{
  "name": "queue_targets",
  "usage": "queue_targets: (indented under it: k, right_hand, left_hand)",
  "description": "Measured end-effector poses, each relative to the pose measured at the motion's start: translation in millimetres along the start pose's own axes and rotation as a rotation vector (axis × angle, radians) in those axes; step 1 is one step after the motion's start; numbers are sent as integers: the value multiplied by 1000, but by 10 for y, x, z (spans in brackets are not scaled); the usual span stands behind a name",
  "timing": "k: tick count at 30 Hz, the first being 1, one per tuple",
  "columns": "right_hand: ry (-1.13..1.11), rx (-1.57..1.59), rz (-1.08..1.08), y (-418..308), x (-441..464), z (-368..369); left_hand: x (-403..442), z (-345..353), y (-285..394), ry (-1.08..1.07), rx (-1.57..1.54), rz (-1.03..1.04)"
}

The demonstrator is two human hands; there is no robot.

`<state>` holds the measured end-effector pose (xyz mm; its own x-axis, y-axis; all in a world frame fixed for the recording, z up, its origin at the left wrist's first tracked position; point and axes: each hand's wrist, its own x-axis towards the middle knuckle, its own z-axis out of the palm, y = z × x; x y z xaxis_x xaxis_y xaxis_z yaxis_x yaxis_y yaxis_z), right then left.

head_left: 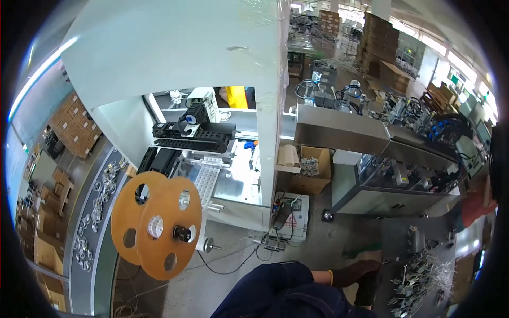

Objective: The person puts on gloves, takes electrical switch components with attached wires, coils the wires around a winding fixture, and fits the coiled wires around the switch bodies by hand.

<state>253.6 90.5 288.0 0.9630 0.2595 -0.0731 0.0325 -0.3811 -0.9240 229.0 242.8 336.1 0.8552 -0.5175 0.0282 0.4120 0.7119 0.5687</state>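
At the lower right of my body, what looks like my right hand [354, 273] in a dark brown glove with a yellow cuff reaches out from a navy sleeve. Its fingers blend together, so their pose and anything in them cannot be made out. A black mat or bench top [389, 265] is nearest to it, bearing a heap of thin metal parts [424, 281]. My left hand is outside the picture. Ahead of me, a large orange reel [164, 228] is mounted on the front of a white machine [185, 53]. Inside the machine sits a black cable chain [193, 143].
A conveyor [90, 212] on the left carries several ring-shaped metal parts. An open cardboard box [326, 172] of small parts stands beside the machine. On the floor are an electrical box [297, 217] and loose cables [230, 270]. A person in red [474, 206] is at the far right.
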Motion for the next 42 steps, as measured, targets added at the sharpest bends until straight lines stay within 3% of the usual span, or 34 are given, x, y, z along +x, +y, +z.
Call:
queue_targets:
  k: [7,9,10,12,14,15,17,19,21,23,25,27,28,31,33,37,38,40,42]
  right_hand:
    - [260,-63,91,638,-552,-103]
    - [204,-939,-45,753,-876,-127]
    - [356,-370,163,355,-928,3]
    - [549,220,337,283,-1152,76]
    - [623,-175,235,589,-1393,20]
    - [657,-168,252,646,-1528,-45]
    - [704,-454,355,662,-1754,-208]
    - [832,-355,348,753,-1984,-388]
    - [942,-265,360,753,-2314,-537]
    - [1097,149,494,635,-2532,-765]
    - [1077,366,538,207,-2529,-746]
    - [820,634,416,303,-2617,-646]
    - [645,693,508,180,-2578,-585]
    - [343,636,391,-259,-2481,-439]
    - [337,711,370,-14,-2573,-514]
    - [362,831,314,134,-2698,-711]
    - [368,835,311,108,-2708,-732]
    - [320,736,189,49,-2743,-737]
    - [390,537,-107,269,-2686,-673]
  left_hand:
    - [-14,-152,-354,-160,36,-323]
    - [-127,-71,-374,-8,-139,-558]
    - [-156,-50,-448,-48,-125,-631]
    - [-222,-14,-632,-60,-46,-697]
    - [-263,-33,-847,-143,-143,-744]
    - [-311,-45,-935,-196,-241,-750]
    - [-447,-6,-1086,-261,-336,-714]
    - [-426,-44,-1227,-319,-430,-668]
    - [-255,-374,-1538,-359,-329,-579]
    - [-234,-430,-1677,-325,-303,-506]
    - [-171,-51,-1366,-177,-409,-498]
    - [-74,173,-1399,-256,-344,-418]
    - [-12,295,-1483,-258,-339,-464]
    - [112,653,-1743,-277,-326,-425]
    - [133,901,-1832,-218,-83,-252]
    - [230,1169,-1990,-337,-30,-275]
    - [304,1168,-2078,-314,-164,-289]
    - [479,1225,-2144,-288,-294,-310]
    - [693,1293,-2068,-94,-222,-503]
